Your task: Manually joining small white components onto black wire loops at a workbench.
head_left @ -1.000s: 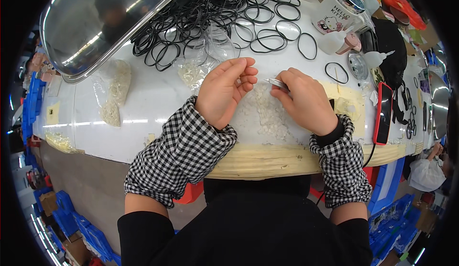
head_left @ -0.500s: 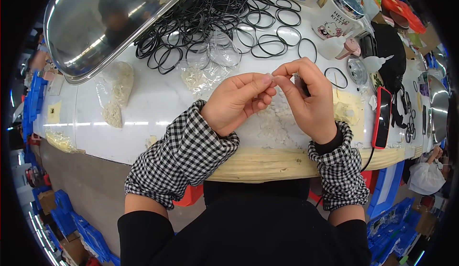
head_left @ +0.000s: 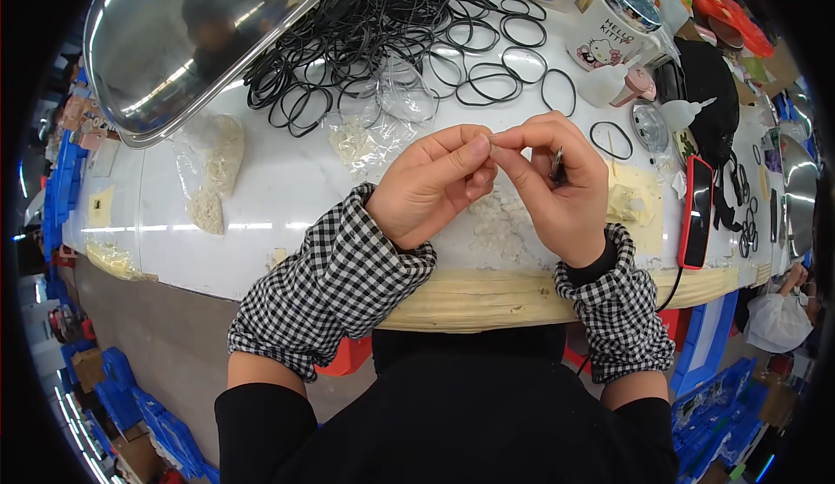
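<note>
My left hand and my right hand meet above the table, thumbs and forefingers pinched tip to tip. Whatever sits between the fingertips is too small and covered to make out. Inside the curled fingers of my right hand rests a slim dark metal tool, mostly hidden. Under and between the hands lies a loose scatter of small whitish translucent pieces. Just beyond my left hand is an open clear plastic bag with pale small pieces in it.
A heap of black rubber rings spreads behind, single rings trailing right. A steel basin leans at the far left above a bag of cream pieces. Rightward are a phone in a red case, a white cup and a squeeze bottle.
Both hands stay together at the same spot. My right hand has turned slightly, so more of the dark metal tool shows; the fingertips shifted a little left.
</note>
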